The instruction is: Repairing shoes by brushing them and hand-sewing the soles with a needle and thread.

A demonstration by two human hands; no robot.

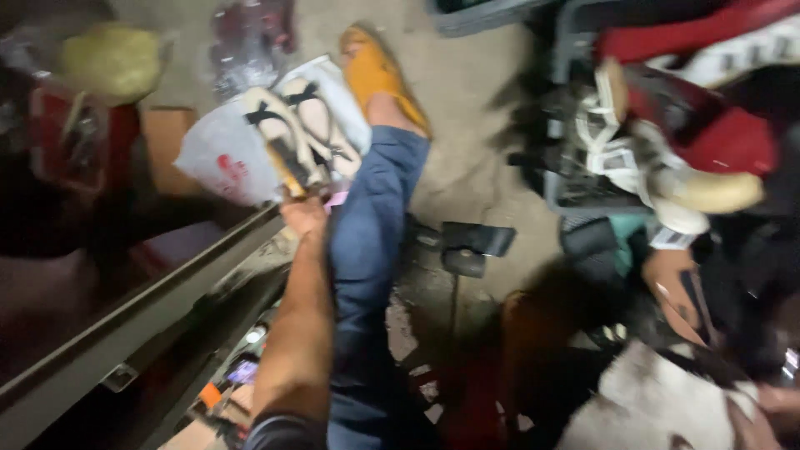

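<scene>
- While its fingers clamp on the heel end, the left hand holds a pair of strappy sandals up over the concrete floor.
- Just behind the sandals hangs a white plastic bag (red print on it).
- Beside them, a blue-trousered leg ends in a yellow shoe.
- Right hand: blurred at a dark bag, fingers unclear.

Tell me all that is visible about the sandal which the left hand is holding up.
The sandal is cream or beige with black straps crossing its top, and looks like leather or imitation leather. The left hand grips it at its lower end, so it points up and away, tilted left. Behind it lies a white plastic bag. Motion blur hides finer details.
</scene>
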